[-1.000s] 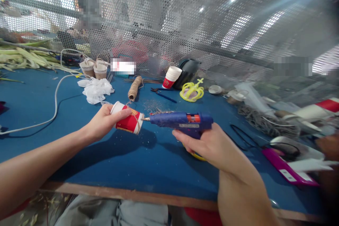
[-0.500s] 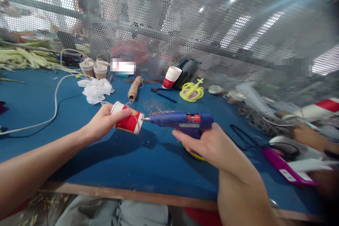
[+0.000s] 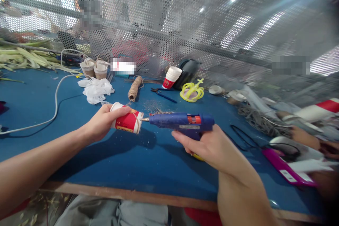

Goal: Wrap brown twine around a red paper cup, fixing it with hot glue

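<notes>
My left hand is closed around a red and white paper cup, tilted on its side above the table. Twine runs around the cup near its right end and trails up toward a spool of twine. In my right hand is a blue glue gun, its fingers wrapped round the handle. The metal nozzle points left and meets the cup's right end, by the twine; whether it touches is hard to tell. Below the right hand, a yellow loop shows partly, the rest hidden.
Behind the hands are blue-handled pliers, stacked paper cups, and a yellow crown-like ornament. Left stand two twine-wrapped cups by a crumpled white plastic bag. A purple power strip and another person's hand are at right.
The cup has turned slightly in my left hand, and the nozzle has shifted a little left along its edge. On the right, the other person's hand has moved slightly.
</notes>
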A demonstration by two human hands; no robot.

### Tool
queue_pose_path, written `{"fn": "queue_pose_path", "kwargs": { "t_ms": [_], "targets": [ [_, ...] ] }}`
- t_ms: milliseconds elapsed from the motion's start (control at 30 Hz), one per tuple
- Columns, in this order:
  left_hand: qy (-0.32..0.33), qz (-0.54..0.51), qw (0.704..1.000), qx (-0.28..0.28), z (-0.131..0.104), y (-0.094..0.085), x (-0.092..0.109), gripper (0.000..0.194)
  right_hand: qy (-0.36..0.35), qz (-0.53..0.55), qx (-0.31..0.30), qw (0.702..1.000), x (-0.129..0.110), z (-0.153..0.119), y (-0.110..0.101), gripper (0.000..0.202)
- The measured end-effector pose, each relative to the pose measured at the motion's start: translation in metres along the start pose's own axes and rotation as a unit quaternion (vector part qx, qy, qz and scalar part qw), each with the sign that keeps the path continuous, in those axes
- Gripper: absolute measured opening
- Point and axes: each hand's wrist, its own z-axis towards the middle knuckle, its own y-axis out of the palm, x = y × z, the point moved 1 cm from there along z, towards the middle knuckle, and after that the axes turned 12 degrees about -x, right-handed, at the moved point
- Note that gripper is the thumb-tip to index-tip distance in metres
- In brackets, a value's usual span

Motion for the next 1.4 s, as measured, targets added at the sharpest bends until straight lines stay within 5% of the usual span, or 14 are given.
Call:
{"fn": "queue_pose_path", "kwargs": {
  "t_ms": [500,1000,1233,1400],
  "targets": [
    [0.002,0.003,1.000,0.012,0.001,-0.002,-0.001,0.023,0.037,-0.056,0.011,0.998,0.003,-0.004,0.002,0.029],
    [0.019,0.016,1.000,0.005,-0.002,-0.001,-0.001,0.021,-0.017,0.007,0.005,1.000,0.007,0.004,-0.001,0.033],
    [0.033,0.022,0.999,0.013,-0.001,-0.003,-0.003,0.021,-0.064,0.169,-0.034,0.983,0.019,0.017,-0.004,0.018],
    [0.044,0.032,0.998,0.016,-0.001,-0.002,-0.002,0.020,-0.021,0.271,-0.007,0.962,0.031,0.030,-0.005,0.025]
  ]
}}
